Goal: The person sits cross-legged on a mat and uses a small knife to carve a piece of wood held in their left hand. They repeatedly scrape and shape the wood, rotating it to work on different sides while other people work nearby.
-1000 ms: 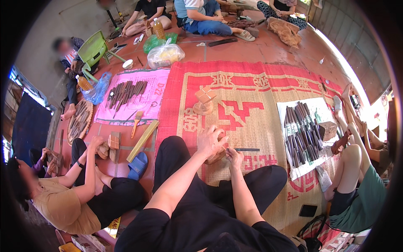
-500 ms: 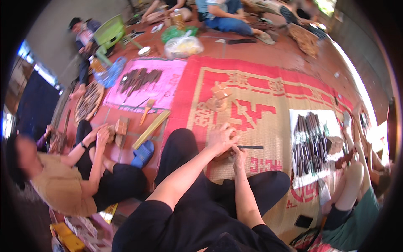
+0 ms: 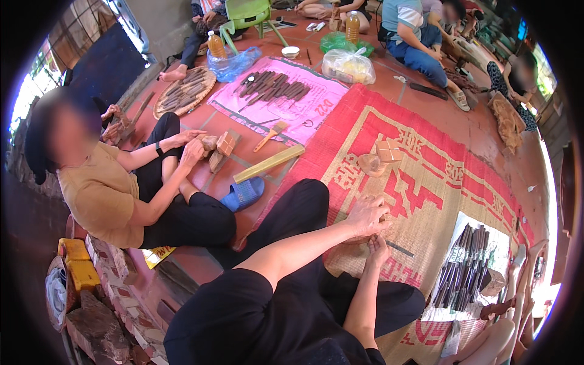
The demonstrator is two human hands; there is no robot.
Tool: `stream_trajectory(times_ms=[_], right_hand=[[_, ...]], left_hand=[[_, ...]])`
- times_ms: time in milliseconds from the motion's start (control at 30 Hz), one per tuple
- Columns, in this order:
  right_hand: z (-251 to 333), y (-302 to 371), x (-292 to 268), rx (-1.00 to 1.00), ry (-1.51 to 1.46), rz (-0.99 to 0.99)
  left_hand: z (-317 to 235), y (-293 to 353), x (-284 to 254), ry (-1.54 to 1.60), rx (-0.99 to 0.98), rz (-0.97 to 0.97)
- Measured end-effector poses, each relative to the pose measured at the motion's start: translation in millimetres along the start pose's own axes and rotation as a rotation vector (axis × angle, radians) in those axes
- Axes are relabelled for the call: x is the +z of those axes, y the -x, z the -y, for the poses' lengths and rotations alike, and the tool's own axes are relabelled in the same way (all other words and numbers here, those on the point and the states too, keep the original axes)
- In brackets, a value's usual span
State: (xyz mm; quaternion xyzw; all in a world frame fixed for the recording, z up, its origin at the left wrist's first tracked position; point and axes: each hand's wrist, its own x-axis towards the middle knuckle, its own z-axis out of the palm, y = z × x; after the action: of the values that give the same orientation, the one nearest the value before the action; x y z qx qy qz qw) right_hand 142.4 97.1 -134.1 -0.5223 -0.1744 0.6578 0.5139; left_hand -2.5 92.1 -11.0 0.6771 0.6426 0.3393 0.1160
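My left hand (image 3: 368, 217) is closed, its fingers curled down over the near end of a thin dark stick, where I cannot make out what they grip. Just below and to its right, my right hand (image 3: 378, 251) is closed in a pinch at the thin dark stick (image 3: 399, 249), whose free end points right over the mat. Under my left hand a brownish piece shows in part, mostly hidden by the hand. Beyond my hands, a rounded wooden piece (image 3: 370, 164) lies against a small wooden block (image 3: 389, 151) on the woven mat (image 3: 340, 182).
Rows of dark sticks lie on a white sheet (image 3: 500, 238) at right and a pink cloth (image 3: 225, 100) ahead. At left a person (image 3: 103, 194) works wood, near a blue slipper (image 3: 242, 193), a brush (image 3: 271, 135) and a yellowish bar (image 3: 268, 163). Other people sit around.
The whole view has swung left, so things appear farther right and more of the left side shows. My hands stay together at the dark stick, which now slants more downward to the right.
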Motion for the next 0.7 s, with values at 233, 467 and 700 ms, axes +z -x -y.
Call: stream_trajectory(times_ms=[233, 467, 700], right_hand=[[1.1, -4.9, 8.8, -0.068, 0.058, 0.156], [5.3, 9.5, 9.6, -0.056, -0.017, 0.124], [-2.3, 0.4, -7.4, -0.029, -0.042, -0.064]], left_hand=[[-3.5, -1.5, -0.1, 0.008, 0.007, -0.002], [-5.0, -3.3, -5.5, 0.019, -0.032, 0.060], [-2.0, -2.9, 0.9, -0.008, -0.003, 0.005]])
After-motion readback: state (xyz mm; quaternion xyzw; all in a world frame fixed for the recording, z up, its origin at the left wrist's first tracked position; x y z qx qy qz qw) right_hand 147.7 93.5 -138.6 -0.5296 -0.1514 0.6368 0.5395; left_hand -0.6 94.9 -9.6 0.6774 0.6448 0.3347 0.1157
